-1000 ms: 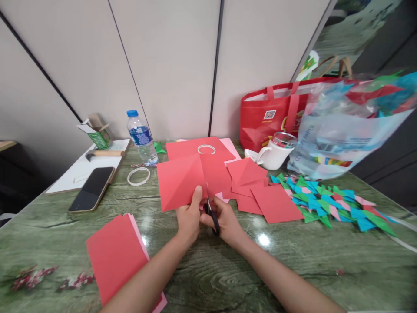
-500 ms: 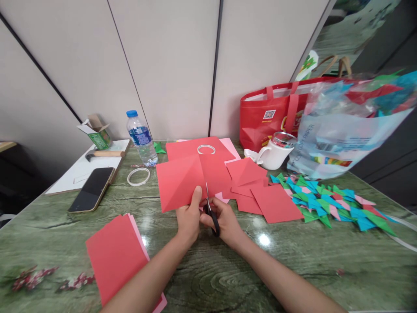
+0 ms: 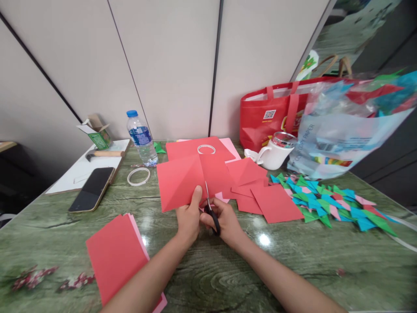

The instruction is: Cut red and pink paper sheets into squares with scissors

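Observation:
My left hand (image 3: 189,219) pinches the near edge of a creased sheet of red paper (image 3: 179,180), thumb on top. In my right hand (image 3: 224,219) is a pair of black-handled scissors (image 3: 212,217), its blades pointing away from me along the paper's middle crease. The sheet is cut part way, and its two halves spread on either side of the blades. Beyond it lies a larger red sheet (image 3: 182,149) with a white tape roll (image 3: 206,149) on top. Several red squares (image 3: 276,203) overlap to the right of my hands.
A stack of red and pink paper (image 3: 117,256) lies front left. Behind are a phone (image 3: 93,189), hammer (image 3: 107,153), water bottle (image 3: 142,141) and another tape roll (image 3: 138,176). On the right stand a white mug (image 3: 273,155), red bag (image 3: 256,117) and plastic bag (image 3: 345,139), near folded paper pieces (image 3: 325,200).
Hardly anything differs. The scissors have shifted very slightly in my right hand, while the red sheet and my left hand stay in nearly the same place.

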### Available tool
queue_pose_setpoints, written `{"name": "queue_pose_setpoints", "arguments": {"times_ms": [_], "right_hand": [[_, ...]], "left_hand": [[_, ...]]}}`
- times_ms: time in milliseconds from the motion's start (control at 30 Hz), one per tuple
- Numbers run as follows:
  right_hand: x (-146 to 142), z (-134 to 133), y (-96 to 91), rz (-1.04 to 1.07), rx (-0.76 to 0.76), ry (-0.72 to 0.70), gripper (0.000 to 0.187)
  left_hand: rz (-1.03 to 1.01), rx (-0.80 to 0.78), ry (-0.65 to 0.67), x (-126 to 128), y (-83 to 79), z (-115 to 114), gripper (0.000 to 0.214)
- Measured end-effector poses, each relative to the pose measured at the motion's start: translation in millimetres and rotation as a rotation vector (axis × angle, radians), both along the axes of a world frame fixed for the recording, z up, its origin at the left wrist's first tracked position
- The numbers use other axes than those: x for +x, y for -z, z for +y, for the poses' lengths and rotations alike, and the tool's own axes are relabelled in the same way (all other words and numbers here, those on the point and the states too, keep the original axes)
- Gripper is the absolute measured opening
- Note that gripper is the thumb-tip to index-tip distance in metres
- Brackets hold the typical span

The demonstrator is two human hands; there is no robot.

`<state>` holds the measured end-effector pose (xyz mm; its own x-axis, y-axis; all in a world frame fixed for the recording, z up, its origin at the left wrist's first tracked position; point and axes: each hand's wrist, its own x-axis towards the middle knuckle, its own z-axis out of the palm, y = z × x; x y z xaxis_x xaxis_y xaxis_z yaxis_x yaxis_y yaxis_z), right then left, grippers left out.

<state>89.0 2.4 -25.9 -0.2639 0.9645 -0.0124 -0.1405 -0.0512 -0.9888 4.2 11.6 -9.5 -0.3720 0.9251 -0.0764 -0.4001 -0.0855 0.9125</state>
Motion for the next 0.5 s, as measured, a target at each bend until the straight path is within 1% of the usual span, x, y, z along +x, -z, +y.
{"name": "queue_pose_setpoints", "arguments": {"times_ms": [100, 233, 400, 500], "right_hand": [[-0.7, 0.4, 1.3, -0.001, -0.010, 0.012, 0.032], [-1.4, -0.2, 1.2, 0.002, -0.017, 0.017, 0.032], [-2.0, -0.4, -0.2, 0.000, -0.007, 0.025, 0.032], [-1.8, -0.1, 0.8, -0.008, -0.007, 0.024, 0.033]], "left_hand": [[-0.031, -0.039, 0.027, 0.7, -3.5, -1.7, 0.029], [-0.030, -0.062, 0.032, 1.1, -5.9, -3.1, 0.030], [-0.041, -0.126, 0.039, 0.3, -4.5, -1.8, 0.033], [-0.039, -0.112, 0.028, -0.4, -3.1, -1.0, 0.033]]}}
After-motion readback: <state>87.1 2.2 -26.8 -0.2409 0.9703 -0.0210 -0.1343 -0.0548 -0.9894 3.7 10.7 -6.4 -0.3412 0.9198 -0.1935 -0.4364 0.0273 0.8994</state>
